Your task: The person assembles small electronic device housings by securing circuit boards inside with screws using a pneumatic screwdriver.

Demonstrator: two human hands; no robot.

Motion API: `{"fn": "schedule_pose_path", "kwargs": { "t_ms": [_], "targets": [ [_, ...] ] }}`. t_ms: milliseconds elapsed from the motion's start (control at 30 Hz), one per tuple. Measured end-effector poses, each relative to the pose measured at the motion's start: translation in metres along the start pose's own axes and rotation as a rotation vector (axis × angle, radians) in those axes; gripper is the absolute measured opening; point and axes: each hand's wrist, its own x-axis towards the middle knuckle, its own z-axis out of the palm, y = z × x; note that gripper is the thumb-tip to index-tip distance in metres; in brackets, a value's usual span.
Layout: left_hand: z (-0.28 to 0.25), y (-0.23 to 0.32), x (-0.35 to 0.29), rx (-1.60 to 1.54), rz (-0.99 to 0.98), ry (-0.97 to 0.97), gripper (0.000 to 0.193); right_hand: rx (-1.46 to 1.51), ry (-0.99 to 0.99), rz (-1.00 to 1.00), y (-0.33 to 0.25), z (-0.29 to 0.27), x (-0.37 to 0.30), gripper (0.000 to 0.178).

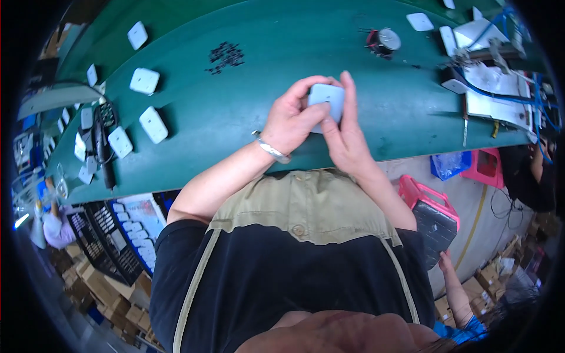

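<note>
Head camera: pale case between both hands, its long axis running away from the chest

Watching from my remote station, I find the pale case [334, 94] in front of the person, over the near part of the green surface [235, 112]. I cannot tell whether it touches that surface. One broad face, with a small dark mark on it, turns up toward my lens. Its long axis runs nearly straight away from the chest; one short, rounded end points to the far side, the other back toward the person.

I see the left hand [299, 112] closed on the case, thumb laid across the face and a bent finger at the far left corner. A silver bracelet [273, 150] circles that wrist. The right hand [347, 130] grips the opposite side, one finger stretched along the right edge and the thumb by the near end.

Off to the left I count several white cases lying apart, among them one tilted case [153, 125] whose long axis slants from far left to near right. Near them lies a dark-handled tool [109, 173]. Beyond the hands, I see a loose pile of small black parts [225, 57] and, farther right, a round silver-topped object [389, 40] with red and black around its base.
</note>
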Motion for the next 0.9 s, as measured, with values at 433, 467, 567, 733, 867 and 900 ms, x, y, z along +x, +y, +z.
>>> {"fn": "schedule_pose_path", "kwargs": {
  "t_ms": [433, 467, 567, 733, 867, 900],
  "targets": [
    [-0.005, -0.008, 0.002, -0.175, -0.061, -0.007, 0.036, -0.036, 0.227, -0.099, -0.018, -0.041, -0.001, 0.079],
    [-0.004, -0.007, 0.003, -0.18, -0.066, -0.02, 0.036, -0.041, 0.402, -0.285, -0.028, -0.072, 0.003, 0.072],
    [-0.007, -0.006, 0.008, -0.122, -0.051, -0.011, 0.037, -0.081, 0.749, -0.559, -0.069, -0.166, 0.024, 0.039],
    [0.0, -0.004, -0.006, 0.001, -0.03, -0.038, 0.041, -0.261, 0.646, -0.427, -0.134, -0.227, 0.059, 0.045],
    [-0.004, -0.008, 0.001, -0.005, -0.055, -0.034, 0.038, 0.114, 0.444, -0.428, -0.138, -0.239, 0.092, 0.042],
    [-0.005, -0.006, -0.001, -0.002, -0.07, -0.023, 0.038, 0.162, 0.424, -0.395, -0.139, -0.239, 0.093, 0.044]
  ]
}}
